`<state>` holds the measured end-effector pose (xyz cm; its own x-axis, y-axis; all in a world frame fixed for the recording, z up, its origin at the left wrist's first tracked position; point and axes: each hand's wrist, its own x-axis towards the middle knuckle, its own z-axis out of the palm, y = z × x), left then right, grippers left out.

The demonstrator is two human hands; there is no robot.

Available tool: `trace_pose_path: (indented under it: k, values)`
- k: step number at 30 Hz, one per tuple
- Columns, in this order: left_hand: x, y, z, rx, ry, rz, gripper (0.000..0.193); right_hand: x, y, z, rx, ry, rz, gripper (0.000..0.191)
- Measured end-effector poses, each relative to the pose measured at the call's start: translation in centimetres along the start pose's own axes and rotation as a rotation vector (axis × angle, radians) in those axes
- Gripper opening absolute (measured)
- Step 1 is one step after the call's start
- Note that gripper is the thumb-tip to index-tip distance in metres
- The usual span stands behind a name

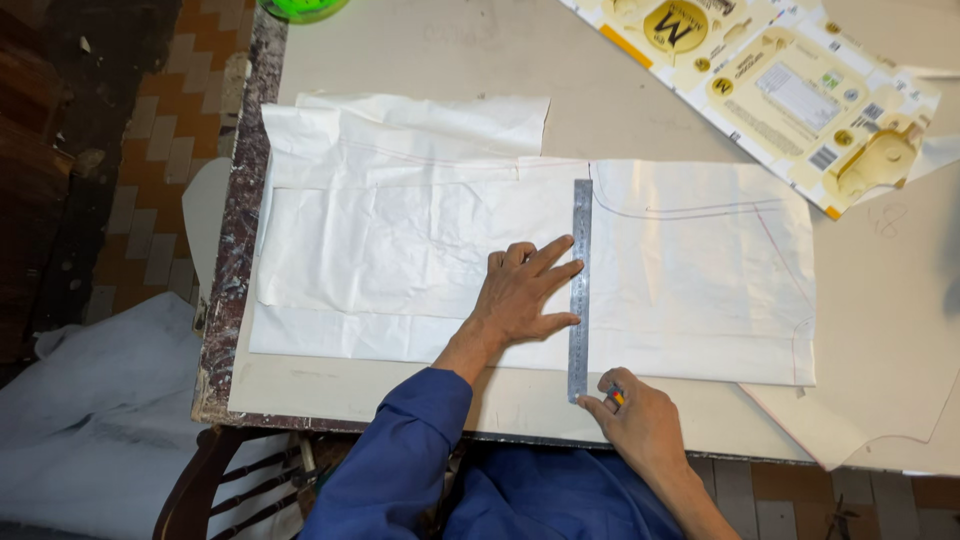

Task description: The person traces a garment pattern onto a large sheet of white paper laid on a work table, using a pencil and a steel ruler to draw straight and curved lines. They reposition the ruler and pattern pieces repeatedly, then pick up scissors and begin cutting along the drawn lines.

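1. While your left hand [520, 290] lies flat and open with its fingers spread on the white fabric [420, 250], its fingertips press against the left edge of the steel ruler [579, 290].
2. Your right hand [640, 420] is curled shut around a small marking tool [615, 397] with red and yellow on it, its tip right at the ruler's near end, close to the table's front edge.
3. The ruler is a thin, flat, grey metal strip, lying straight and running away from you across the cloth, from its near hem up to the far one.
4. The fabric is white, thin and lightly creased; a smaller layered piece sits on its left half, and the right half [700, 270] is smoother, with faint curved and slanting drawn lines.
5. The table [620, 110] is pale and matte; its left edge [235, 250] is chipped and paint-flecked.
6. A flattened yellow-and-cream cardboard carton [770, 80] lies at the far right, well apart from the cloth, and a pale paper pattern piece [880, 390] sits just beside the cloth's right edge.
7. Bare tabletop stays open beyond the fabric's far hem; a green round object [300, 8] pokes in at the far left.
8. On the left, below the table, lies a heap of pale blue-grey cloth [100, 400].
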<state>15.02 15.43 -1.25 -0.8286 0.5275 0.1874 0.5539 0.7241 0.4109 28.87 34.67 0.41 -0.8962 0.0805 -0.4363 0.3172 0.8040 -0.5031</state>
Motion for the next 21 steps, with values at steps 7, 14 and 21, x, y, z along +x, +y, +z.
trace_pose_path:
  k: [7,14,21]
  values:
    - [-0.4,-0.7,1.9,0.027,0.014,-0.032,0.081,0.0,-0.7,1.2,-0.225,-0.010,0.060,0.056]
    - [-0.4,-0.2,1.8,0.036,0.043,-0.042,0.086,0.5,-0.5,0.5,-0.053,-0.069,0.200,0.052]
    - [-0.8,-0.2,1.8,0.074,0.053,-0.028,0.083,0.6,0.9,-0.7,-0.155,-0.058,0.238,0.054]
